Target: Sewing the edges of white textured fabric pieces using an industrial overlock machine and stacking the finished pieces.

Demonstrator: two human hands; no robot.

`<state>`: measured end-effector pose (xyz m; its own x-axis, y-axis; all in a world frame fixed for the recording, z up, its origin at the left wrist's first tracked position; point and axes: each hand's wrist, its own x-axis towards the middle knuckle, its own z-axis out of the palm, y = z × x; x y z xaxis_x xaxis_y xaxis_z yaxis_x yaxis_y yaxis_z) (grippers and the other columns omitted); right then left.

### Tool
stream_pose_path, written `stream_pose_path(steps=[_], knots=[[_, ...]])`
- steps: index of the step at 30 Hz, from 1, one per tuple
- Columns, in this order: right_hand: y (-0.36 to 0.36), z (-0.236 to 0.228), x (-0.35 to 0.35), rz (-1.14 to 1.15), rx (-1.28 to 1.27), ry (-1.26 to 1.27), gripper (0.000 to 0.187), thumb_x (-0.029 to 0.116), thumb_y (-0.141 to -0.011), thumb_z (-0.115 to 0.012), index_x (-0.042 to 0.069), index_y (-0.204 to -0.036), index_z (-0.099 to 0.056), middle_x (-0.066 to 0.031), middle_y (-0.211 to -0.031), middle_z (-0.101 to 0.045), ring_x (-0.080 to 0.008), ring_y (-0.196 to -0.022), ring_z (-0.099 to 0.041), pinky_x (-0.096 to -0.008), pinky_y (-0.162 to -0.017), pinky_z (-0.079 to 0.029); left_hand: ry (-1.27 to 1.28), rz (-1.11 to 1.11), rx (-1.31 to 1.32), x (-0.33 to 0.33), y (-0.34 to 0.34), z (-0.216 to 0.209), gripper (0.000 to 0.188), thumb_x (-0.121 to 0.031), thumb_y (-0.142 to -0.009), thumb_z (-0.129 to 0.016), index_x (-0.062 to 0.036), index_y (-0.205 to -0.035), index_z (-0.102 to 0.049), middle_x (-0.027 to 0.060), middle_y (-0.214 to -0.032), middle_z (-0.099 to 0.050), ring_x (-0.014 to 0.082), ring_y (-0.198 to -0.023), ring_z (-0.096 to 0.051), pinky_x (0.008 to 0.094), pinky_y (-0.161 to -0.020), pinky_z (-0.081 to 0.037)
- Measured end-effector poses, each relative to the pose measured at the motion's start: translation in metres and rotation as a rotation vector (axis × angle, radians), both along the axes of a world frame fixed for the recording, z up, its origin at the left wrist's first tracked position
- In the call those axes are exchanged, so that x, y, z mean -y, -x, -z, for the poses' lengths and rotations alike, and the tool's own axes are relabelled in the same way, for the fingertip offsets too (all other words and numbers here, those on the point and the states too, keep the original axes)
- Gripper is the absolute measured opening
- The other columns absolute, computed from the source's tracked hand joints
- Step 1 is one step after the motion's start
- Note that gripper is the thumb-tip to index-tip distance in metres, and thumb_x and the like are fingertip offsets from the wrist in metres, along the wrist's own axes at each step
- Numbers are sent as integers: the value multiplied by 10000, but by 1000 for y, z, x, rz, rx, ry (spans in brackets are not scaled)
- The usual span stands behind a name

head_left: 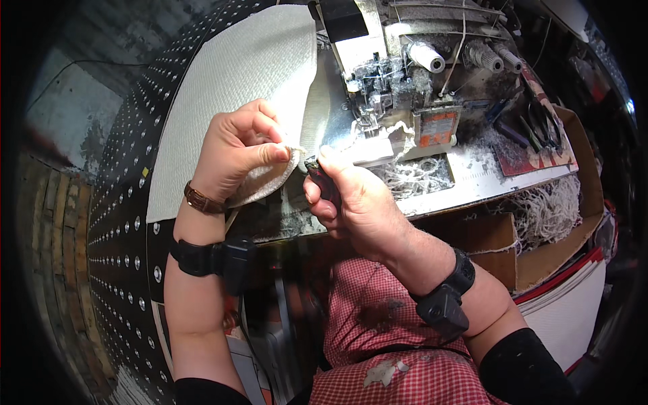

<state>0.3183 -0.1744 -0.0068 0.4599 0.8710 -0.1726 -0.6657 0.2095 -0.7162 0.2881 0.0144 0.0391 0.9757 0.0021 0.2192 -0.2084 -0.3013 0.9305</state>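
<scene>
The sewing machine point(398, 88) is the landmark here. Just to its left, the left hand point(236, 152) pinches the corner of a white cloth point(236, 81) between thumb and forefinger, and a short thread tail point(297, 150) sticks out of that pinch toward the machine. The rest of the cloth spreads away up and to the left of the machine, over a black studded surface point(128, 202). Directly in front of the machine's needle area, the right hand point(351, 202) is closed around a small dark tool point(324, 179), probably a thread snip, its tip touching or almost touching the pinched corner. The 2 hands sit close together, nearly meeting at that corner.

The risk, as I judge it, lies in how close the tool's tip is to the left thumb and to the cloth edge: a slip could nick the finger or cut into the stitched seam instead of the loose thread. The pinch is also small, so a tug could pull the corner free. Thread waste point(418, 177) piled in front of the machine, and more in the cardboard box point(574, 202) to its right, could snag the cloth.
</scene>
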Motion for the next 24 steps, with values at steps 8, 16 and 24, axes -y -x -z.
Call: stream_pose_path(steps=[8, 16, 24], knots=[[0, -2, 0, -12, 30, -17, 415, 454, -901, -372, 112, -707, -504, 44, -541, -395, -38, -463, -336, -181, -419, -272, -4, 11, 23, 0, -1, 0, 165, -33, -630, -742, -1, -700, -596, 11, -780, -524, 92, -718, -517, 235, -682, -450], [19, -4, -17, 688, 721, -93, 168, 191, -900, -460, 29, -933, -430, -61, -722, -514, -114, -631, -474, -272, -581, -404, 197, 14, 86, 9, 9, -8, 161, -26, -628, -742, -17, -711, -604, 32, -846, -524, 82, -717, -510, 197, -665, -435], [31, -24, 9, 158, 584, 73, 267, 325, -888, -462, 59, -908, -468, 8, -713, -484, -19, -576, -367, -165, -516, -297, 311, -74, 450, 6, 92, 1, 226, -161, -604, -788, -67, -653, -589, 38, -844, -489, 129, -793, -469, 233, -728, -368]])
